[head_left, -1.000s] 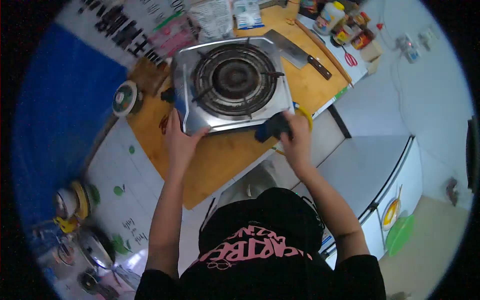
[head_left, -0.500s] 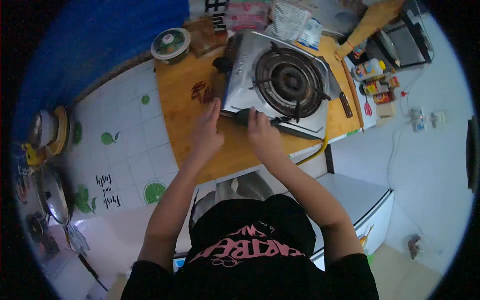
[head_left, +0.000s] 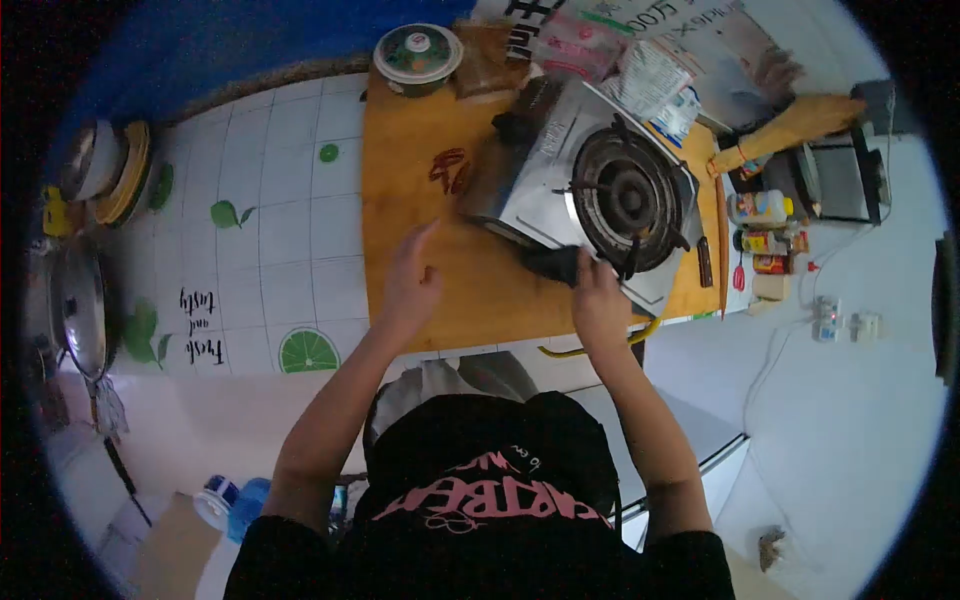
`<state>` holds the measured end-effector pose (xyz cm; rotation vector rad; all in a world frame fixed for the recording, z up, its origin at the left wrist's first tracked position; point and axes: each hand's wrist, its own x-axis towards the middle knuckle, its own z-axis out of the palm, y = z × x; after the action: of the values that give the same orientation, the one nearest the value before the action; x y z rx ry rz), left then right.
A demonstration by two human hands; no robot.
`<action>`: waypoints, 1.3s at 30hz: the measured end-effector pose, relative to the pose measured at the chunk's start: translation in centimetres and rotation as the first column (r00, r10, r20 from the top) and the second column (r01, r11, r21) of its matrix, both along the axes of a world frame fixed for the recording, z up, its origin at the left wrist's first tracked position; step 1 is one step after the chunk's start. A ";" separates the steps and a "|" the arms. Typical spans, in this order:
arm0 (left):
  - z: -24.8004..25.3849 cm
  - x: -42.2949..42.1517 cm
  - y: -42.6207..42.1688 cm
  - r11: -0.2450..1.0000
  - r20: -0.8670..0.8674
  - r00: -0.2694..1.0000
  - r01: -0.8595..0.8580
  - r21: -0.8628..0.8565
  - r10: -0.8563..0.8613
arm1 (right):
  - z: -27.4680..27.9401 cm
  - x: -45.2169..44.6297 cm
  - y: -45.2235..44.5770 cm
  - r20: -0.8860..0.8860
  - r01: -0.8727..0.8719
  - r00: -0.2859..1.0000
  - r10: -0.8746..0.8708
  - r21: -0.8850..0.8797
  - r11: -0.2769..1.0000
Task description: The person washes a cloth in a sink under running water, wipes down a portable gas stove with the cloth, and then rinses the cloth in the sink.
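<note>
My right hand (head_left: 598,300) is closed on a dark, soft-looking cloth (head_left: 552,264) at the front edge of the silver single-burner gas stove (head_left: 545,190). Some of the cloth sticks out to the left of my fingers. My left hand (head_left: 412,288) is held open over the wooden board (head_left: 480,310), fingers stretched out and holding nothing. It is apart from the stove's left corner. Several dried red chillies (head_left: 450,168) lie on the board left of the stove. A black pan support stands around the burner (head_left: 630,200).
A lidded bowl (head_left: 418,58) stands at the back left beside plastic bags (head_left: 655,78). Right of the stove lie a knife (head_left: 705,262), a rolling pin (head_left: 721,245) and several bottles (head_left: 760,208). A yellow hose (head_left: 645,330) runs along the front. Tiled-pattern cover (head_left: 290,240) spreads left.
My left hand has come away from the stove's front left corner. My right hand has moved right along the front edge with the cloth. The view has shifted, and the stove looks turned.
</note>
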<state>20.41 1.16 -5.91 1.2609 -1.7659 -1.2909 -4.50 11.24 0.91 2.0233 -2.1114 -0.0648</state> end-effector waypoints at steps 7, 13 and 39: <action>0.8 -0.8 -0.4 0.989 0.005 0.993 -0.116 -0.086 0.117 | 0.2 3.0 -3.8 0.024 -0.058 0.998 0.058 -0.014 0.998; 2.3 -3.5 -3.5 0.974 -0.194 0.955 -0.227 0.019 0.226 | 1.7 6.5 -9.5 0.329 -0.308 0.898 0.292 -0.001 0.951; 7.5 -16.5 -18.2 0.772 -0.115 0.984 0.180 0.610 -0.138 | -2.2 -23.9 4.3 0.671 0.206 -0.691 -0.269 0.539 0.817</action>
<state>3.88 -17.08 1.64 1.3961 -1.4637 -2.1072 -28.41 15.51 -1.32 0.4112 -3.2269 3.0050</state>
